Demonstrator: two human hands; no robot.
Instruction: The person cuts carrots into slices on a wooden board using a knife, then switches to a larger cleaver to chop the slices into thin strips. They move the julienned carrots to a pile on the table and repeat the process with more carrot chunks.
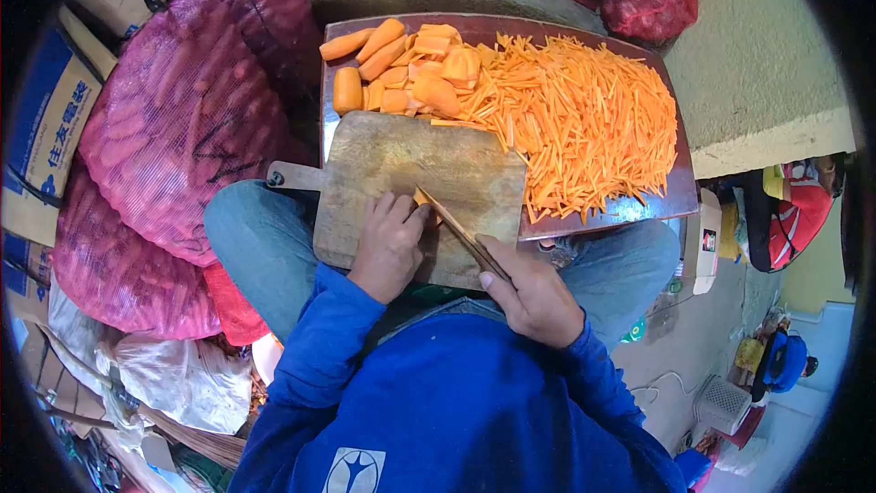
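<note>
My left hand [391, 242] rests on a worn wooden cutting board [374, 146] with its fingers curled down over a carrot piece [421, 195], mostly hidden under them. Gripped by its handle in my right hand [531, 297] is a knife [461, 230], its blade slanting up and left beside the left fingertips. The board lies over my lap against a dark red tabletop [456, 22]. Beyond the board are peeled carrots [381, 35] and cut carrot chunks [438, 91]. A large heap of carrot sticks [593, 119] spreads at the right.
Red mesh sacks [182, 128] of carrots are stacked at my left beside cardboard boxes [55, 110]. Another red mesh bag [650, 2] sits at the far right by a concrete ledge [766, 132]. A white plastic bag [187, 379] lies at lower left, and a basket [725, 403] stands at lower right.
</note>
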